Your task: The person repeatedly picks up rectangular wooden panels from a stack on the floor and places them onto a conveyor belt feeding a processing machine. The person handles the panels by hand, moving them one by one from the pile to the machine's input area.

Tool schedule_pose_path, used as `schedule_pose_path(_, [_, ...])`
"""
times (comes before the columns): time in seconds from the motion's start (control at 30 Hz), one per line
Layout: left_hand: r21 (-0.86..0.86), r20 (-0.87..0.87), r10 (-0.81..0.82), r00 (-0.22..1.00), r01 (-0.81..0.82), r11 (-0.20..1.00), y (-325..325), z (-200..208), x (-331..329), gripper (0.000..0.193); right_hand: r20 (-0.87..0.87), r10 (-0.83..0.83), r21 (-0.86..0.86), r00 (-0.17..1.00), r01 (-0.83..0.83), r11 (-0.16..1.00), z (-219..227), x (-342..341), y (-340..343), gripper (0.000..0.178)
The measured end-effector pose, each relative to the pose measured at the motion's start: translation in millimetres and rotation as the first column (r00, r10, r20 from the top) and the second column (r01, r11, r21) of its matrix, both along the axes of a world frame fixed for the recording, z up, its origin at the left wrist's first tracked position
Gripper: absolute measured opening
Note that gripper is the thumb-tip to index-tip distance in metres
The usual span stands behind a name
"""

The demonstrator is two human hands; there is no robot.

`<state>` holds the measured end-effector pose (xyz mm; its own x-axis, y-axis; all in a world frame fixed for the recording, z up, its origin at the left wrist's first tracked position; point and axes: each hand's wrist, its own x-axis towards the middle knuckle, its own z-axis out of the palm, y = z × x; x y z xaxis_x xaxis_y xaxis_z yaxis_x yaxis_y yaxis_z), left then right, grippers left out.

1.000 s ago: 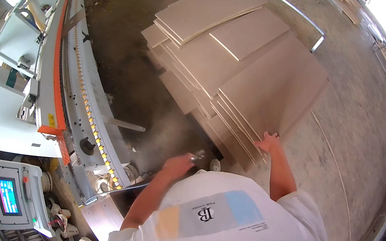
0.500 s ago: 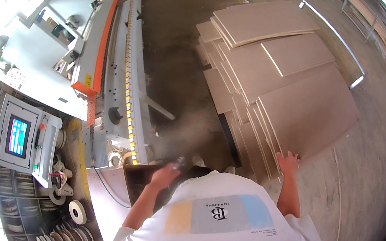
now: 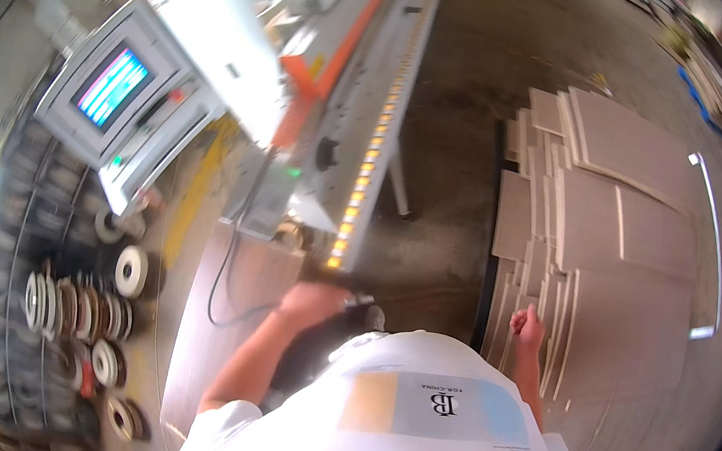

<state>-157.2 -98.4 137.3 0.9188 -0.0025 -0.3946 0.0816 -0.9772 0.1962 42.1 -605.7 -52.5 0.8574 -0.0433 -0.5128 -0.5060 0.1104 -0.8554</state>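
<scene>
My left hand is closed round what looks like an air blow gun, whose metal tip shows past my fingers. A dark hose loops down from the machine toward that hand. The gun's handle is hidden and the hand is somewhat blurred. Below the hand lies the wood-toned top of a cabinet-like block. My right hand is curled into a loose fist with the thumb up, nothing visible in it. It hovers over the near left edge of a stack of brown boards.
A long machine with an orange rail and a row of yellow rollers runs ahead at left. Its control panel with a lit screen stands far left. Edging-tape rolls lie below. A bent metal bar is beyond the boards.
The view has swung left, so the machine and boards appear further right. My right hand has come off the board edge and curled up. My left hand keeps hold of the air blow gun.
</scene>
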Motion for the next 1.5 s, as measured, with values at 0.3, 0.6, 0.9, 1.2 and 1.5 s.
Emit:
schedule_pose_path(0.3, [0.355,0.481,0.168,0.861,-0.366,0.86,219,70,-79,0.034,-0.121,0.512,-0.4,0.85,-0.514,0.759,-35,-67,108,0.041])
schedule_pose_path(0.6, [0.228,0.758,0.326,0.565,-0.698,0.679,337,79,-127,0.013,-0.238,0.706,-0.675,0.667,-0.636,0.374,-94,-54,113,0.043])
schedule_pose_path(0.9, [-0.864,0.468,0.865,-0.183,-0.3,0.404,444,-9,-159,0.021,-0.209,0.681,-0.372,0.702,-0.701,0.608,-18,-16,181,0.034])
schedule_pose_path(1.2, [-0.634,0.598,0.787,-0.152,-0.691,0.348,540,-70,-132,0.029,-0.214,0.618,-0.392,0.757,-0.646,0.655,21,-53,185,0.025])
schedule_pose_path(1.5, [-0.848,0.363,0.818,-0.445,-0.522,0.092,395,-105,-45,0.039,-0.415,0.597,-0.513,0.687,-0.718,0.47,-69,-145,34,0.012])
